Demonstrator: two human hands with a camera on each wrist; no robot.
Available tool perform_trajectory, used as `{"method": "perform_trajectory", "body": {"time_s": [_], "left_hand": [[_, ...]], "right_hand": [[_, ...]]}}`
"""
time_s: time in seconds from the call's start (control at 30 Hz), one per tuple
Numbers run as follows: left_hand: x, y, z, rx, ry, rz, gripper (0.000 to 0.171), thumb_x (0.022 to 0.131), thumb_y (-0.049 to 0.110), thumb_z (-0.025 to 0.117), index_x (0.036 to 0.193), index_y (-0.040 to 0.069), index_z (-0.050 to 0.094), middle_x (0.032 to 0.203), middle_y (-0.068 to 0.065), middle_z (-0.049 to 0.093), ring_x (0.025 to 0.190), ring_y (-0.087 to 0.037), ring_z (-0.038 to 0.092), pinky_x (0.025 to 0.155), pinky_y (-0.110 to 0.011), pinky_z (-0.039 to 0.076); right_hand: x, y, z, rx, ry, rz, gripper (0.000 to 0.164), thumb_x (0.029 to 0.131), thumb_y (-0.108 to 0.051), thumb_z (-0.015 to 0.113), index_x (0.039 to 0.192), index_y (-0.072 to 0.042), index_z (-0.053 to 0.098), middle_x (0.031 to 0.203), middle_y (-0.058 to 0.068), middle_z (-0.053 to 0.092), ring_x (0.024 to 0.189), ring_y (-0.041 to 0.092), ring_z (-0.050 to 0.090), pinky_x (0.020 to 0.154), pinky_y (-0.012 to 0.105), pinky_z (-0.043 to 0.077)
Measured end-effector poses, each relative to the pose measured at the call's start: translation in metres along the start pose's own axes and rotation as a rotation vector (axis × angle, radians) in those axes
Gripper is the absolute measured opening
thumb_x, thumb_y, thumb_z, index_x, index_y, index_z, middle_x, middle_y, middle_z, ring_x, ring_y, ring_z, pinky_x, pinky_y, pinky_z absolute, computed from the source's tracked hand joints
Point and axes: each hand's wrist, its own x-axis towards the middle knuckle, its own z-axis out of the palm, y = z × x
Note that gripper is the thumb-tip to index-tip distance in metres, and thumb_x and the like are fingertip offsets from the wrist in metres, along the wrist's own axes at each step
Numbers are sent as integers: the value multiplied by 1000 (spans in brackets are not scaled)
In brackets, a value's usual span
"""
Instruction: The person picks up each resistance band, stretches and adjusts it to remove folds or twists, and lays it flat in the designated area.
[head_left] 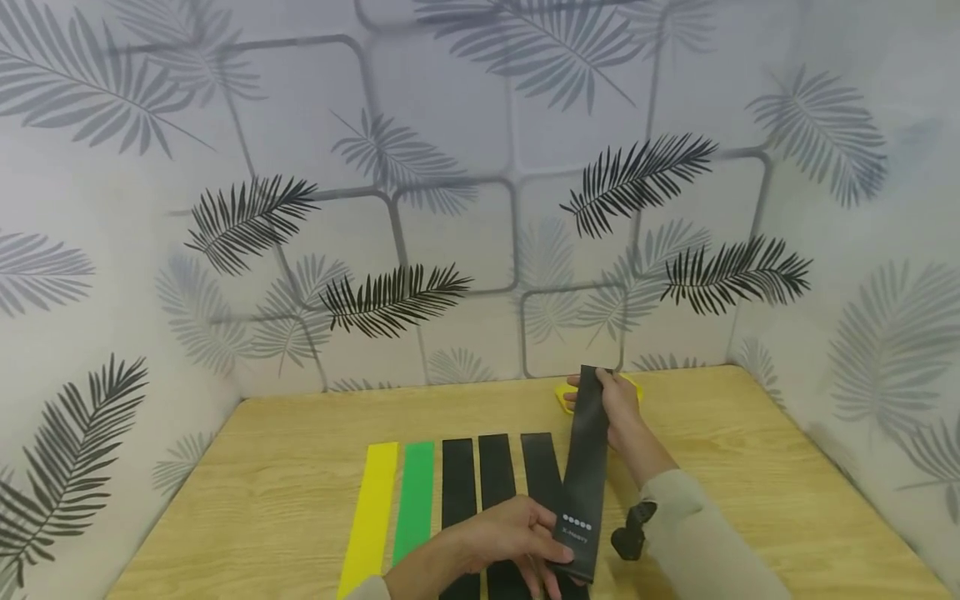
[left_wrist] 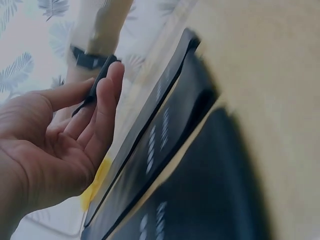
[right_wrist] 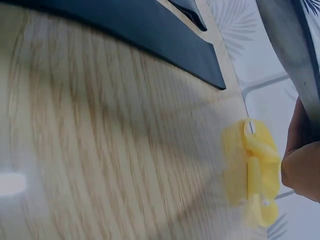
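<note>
A flat black resistance band printed "X-Heavy" with a row of several pale dots is held up lengthwise between both hands. My left hand pinches its near, printed end between thumb and fingers. At the far end, my right hand grips the band with the thumb on top. In the left wrist view the left hand holds the band's edge. The right wrist view shows only part of the right hand beside the held band.
To the left lie a yellow band, a green band and three black bands, side by side on the wooden table. A crumpled yellow item lies near the table's back edge. A leaf-patterned wall stands behind.
</note>
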Motion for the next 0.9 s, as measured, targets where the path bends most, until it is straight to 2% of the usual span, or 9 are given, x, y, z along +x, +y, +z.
{"method": "perform_trajectory", "body": {"time_s": [0.2, 0.27, 0.37, 0.47, 0.53, 0.63, 0.7, 0.77, 0.9], "left_hand": [[5, -4, 19, -2, 55, -42, 17, 101, 12, 67, 110, 1, 76, 103, -22, 77, 59, -5, 68, 51, -19, 54], [7, -5, 24, 37, 100, -66, 17, 101, 16, 69, 103, 1, 78, 92, -15, 79, 56, -5, 67, 49, -19, 52], [10, -5, 33, 88, 146, -102, 22, 101, 21, 69, 90, 4, 77, 77, -3, 76, 55, -5, 64, 48, -19, 50], [14, -8, 38, 120, 145, -101, 26, 103, 22, 67, 81, 10, 73, 69, 4, 69, 54, -4, 60, 49, -18, 46], [20, -14, 37, 155, 108, -84, 28, 104, 25, 65, 79, 13, 68, 67, 6, 63, 54, -4, 55, 51, -19, 43], [41, -41, 24, 138, 1, -73, 25, 104, 29, 64, 84, 16, 68, 69, 5, 63, 56, -4, 53, 53, -20, 42], [58, -61, 14, 150, -55, -69, 22, 104, 32, 63, 89, 17, 70, 71, 6, 64, 59, -4, 55, 56, -20, 45], [72, -78, 6, 139, -100, -75, 22, 103, 34, 63, 96, 17, 74, 76, 5, 69, 61, -5, 58, 57, -21, 48], [78, -82, 10, 232, -126, -34, 32, 103, 31, 59, 104, 5, 77, 71, 5, 67, 53, -4, 52, 51, -22, 45]], "right_hand": [[0, -4, -4, -88, 43, 25, 51, 110, -26, 45, 147, 8, 47, 110, 8, 77, 83, 17, 77, 73, 29, 60], [0, -4, -4, -161, 68, 36, 50, 107, -27, 51, 144, 8, 51, 118, 9, 71, 90, 16, 72, 81, 29, 58], [-1, -2, -6, -281, 74, 50, 53, 105, -26, 54, 146, 9, 52, 138, 19, 57, 112, 25, 61, 99, 38, 51], [-2, 2, -8, -339, 21, 43, 58, 107, -22, 53, 152, 12, 42, 156, 28, 42, 137, 39, 49, 115, 49, 42], [-2, 5, -10, -354, -8, 31, 59, 107, -19, 55, 153, 13, 38, 160, 30, 36, 142, 45, 45, 115, 52, 41], [-3, 9, -13, -401, -24, 6, 59, 105, -17, 60, 151, 13, 41, 158, 32, 39, 133, 42, 53, 107, 48, 50], [-5, 10, -16, -433, -16, -6, 57, 103, -18, 65, 148, 12, 47, 152, 31, 46, 116, 33, 63, 96, 40, 56], [-6, 12, -18, -472, -2, -11, 52, 101, -19, 69, 142, 11, 56, 144, 29, 54, 98, 22, 62, 83, 32, 58], [-6, 16, -24, -540, -1, -3, 47, 99, -20, 73, 134, 9, 63, 132, 20, 61, 88, 17, 58, 74, 26, 54]]}}
